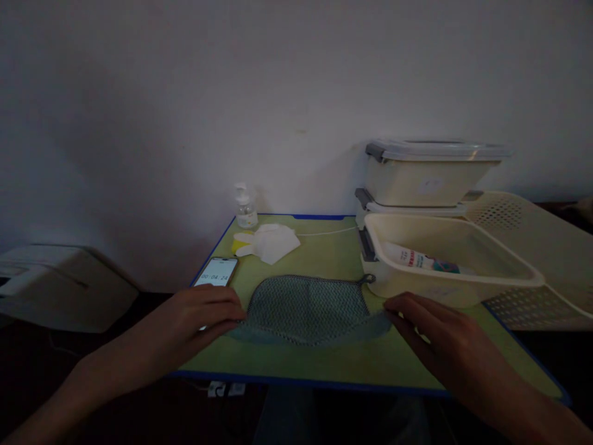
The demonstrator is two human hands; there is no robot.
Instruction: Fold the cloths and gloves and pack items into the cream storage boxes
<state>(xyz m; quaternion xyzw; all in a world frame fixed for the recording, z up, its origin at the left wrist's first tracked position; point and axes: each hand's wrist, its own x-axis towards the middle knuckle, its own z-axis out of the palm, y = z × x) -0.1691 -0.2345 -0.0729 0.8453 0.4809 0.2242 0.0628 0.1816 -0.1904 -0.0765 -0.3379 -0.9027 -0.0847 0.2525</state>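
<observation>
- With left hand (pixel 204 314), pinching cloth (pixel 308 303) at near left between thumb and fingers.
- With right hand (pixel 445 330), pinching the same cloth at near right, also between thumb and fingers.
- Keeping both hands well apart, each closed on cloth, with the near edge raised and sagging in the middle between them.
- Have cloth at the middle of table (pixel 324 366), blue-green and textured, with a checked border and a small loop at the far right corner, just beside tub (pixel 451 289).
- Can see phone (pixel 221 269) lying beyond left hand, partly covered by it, reading 00:04:24.
- Can see clear bottle (pixel 246 213) standing upright at the far left corner, near wall (pixel 296 111).
- Can make out white sheet (pixel 275 242) between bottle and cloth, beside something yellow (pixel 241 244); cannot tell what either is.
- Can follow thin cord (pixel 327 233) from near the sheet toward the tub.
- Can see into the tub, uncovered, with printed tube (pixel 417 258) lying inside.
- Behind it, can see lidded box (pixel 430 176) stacked on another box; to the right, perforated basket (pixel 532 222).
</observation>
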